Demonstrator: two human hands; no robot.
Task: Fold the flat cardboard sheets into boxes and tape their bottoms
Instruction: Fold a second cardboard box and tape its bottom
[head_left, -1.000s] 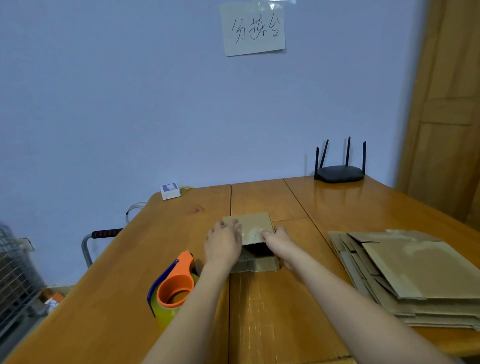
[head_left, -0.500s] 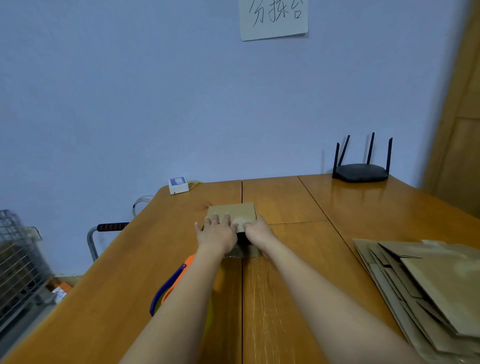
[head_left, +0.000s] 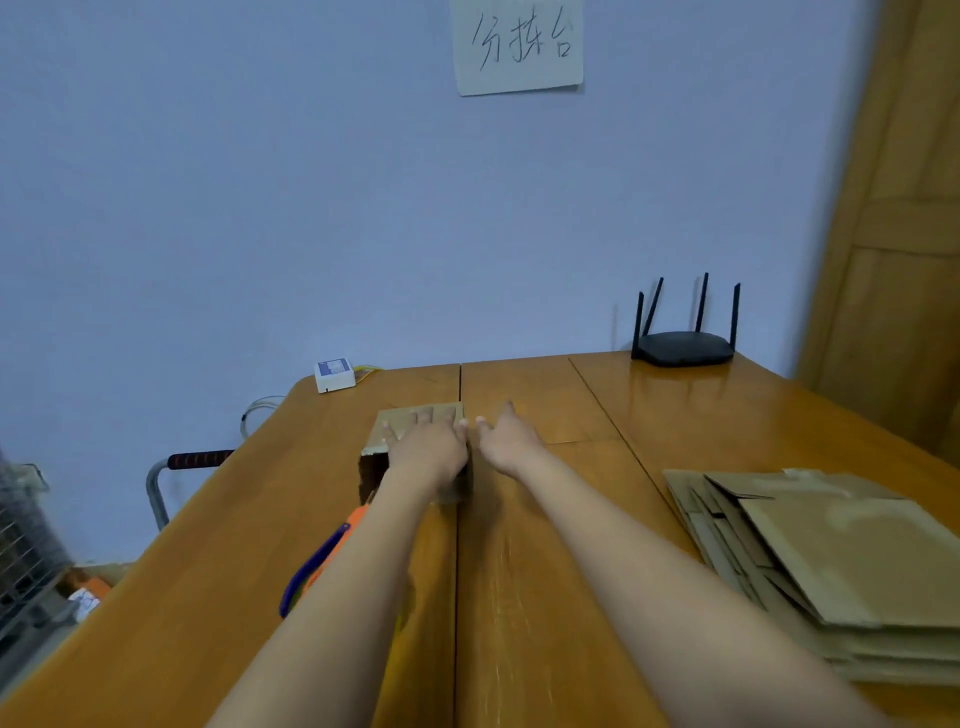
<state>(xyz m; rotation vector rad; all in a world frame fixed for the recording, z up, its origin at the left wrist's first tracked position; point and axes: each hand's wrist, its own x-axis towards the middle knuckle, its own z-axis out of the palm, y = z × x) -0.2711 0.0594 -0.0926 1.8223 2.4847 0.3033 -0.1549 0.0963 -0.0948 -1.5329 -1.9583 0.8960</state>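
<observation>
A small folded cardboard box stands on the wooden table near its far middle. My left hand lies flat on top of the box, fingers spread and pressing down. Just right of the box, my right hand hovers with fingers apart and holds nothing. A stack of flat cardboard sheets rests at the table's right edge. An orange and blue tape dispenser sits to the left, mostly hidden behind my left forearm.
A black router with several antennas stands at the back right. A small white device sits at the back left corner. Off the table's left side are a metal handle and a wire basket. A wooden door is on the right.
The box has slid farther away and to the left under my left hand. My right hand has come off the box and now hangs beside it.
</observation>
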